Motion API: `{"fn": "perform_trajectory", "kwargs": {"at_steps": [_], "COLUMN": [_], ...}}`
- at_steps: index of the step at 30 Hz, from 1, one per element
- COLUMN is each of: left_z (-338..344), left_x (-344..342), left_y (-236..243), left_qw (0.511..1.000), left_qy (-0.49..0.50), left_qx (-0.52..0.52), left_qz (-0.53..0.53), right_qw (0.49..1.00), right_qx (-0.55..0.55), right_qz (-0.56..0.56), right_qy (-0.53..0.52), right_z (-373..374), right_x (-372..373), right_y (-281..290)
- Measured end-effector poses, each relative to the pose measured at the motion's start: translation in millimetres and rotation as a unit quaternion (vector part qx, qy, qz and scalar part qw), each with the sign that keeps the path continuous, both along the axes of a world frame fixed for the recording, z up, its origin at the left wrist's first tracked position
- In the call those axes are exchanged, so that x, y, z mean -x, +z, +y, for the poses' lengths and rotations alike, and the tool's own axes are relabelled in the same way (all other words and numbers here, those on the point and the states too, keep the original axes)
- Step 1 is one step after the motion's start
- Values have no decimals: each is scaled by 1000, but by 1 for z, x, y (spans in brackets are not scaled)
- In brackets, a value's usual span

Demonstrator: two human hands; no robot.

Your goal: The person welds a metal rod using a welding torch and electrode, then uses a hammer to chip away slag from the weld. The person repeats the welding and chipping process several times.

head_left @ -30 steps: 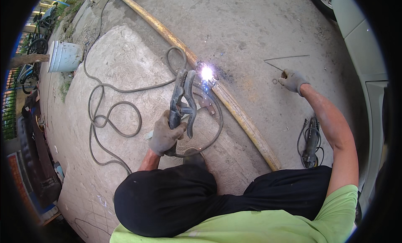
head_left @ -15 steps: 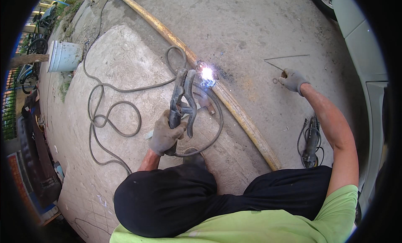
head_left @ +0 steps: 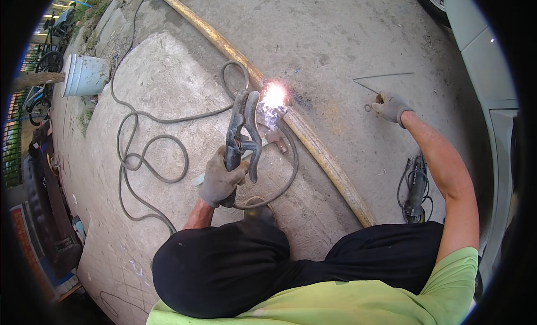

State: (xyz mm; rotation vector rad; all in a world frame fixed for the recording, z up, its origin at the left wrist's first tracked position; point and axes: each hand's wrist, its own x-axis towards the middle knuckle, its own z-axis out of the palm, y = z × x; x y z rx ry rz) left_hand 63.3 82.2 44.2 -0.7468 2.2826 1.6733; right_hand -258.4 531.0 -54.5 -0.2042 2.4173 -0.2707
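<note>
A concrete floor [head_left: 347, 28] carries a rusty yellow pipe [head_left: 323, 158] diagonally through the frame's centre. The left hand [head_left: 219, 182] grips an electrode holder [head_left: 235, 136] beside the arc [head_left: 274, 94]; the right hand [head_left: 391, 109], at right, pinches a bent rod [head_left: 386, 75]. Spatter could scorch the nearby cable [head_left: 296, 161].

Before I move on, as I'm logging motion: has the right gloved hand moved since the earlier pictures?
No: the right gloved hand shows no visible shift either way against the black power tool.
</note>
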Motion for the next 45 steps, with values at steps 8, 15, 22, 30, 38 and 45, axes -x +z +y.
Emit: {"fn": "perform_trajectory", "kwargs": {"at_steps": [8, 15, 22, 30, 38, 45], "left_z": [0, -3, 0, 1, 1, 2], "left_x": [3, 2, 5, 4, 2, 3], "left_y": [5, -2, 2, 4, 2, 4], "left_qw": [1000, 1000, 1000, 1000, 999, 999], "left_qy": [-8, -10, 2, -10, -23, -25], "left_qx": [11, 18, 12, -2, 2, 14], "left_qz": [-12, -8, -9, -20, -23, -30], "right_qw": [999, 999, 999, 1000, 1000, 999], "right_qx": [-25, -10, -12, -6, -8, -21], "right_qz": [11, 32, 18, 3, 25, 22], "right_qy": [19, 29, 25, 10, 16, 19], "right_z": [-4, 1, 2, 1, 7, 5], "right_x": [0, -1, 1, 0, 1, 1], "right_y": [-1, -6, -8, -6, -13, -12]}}
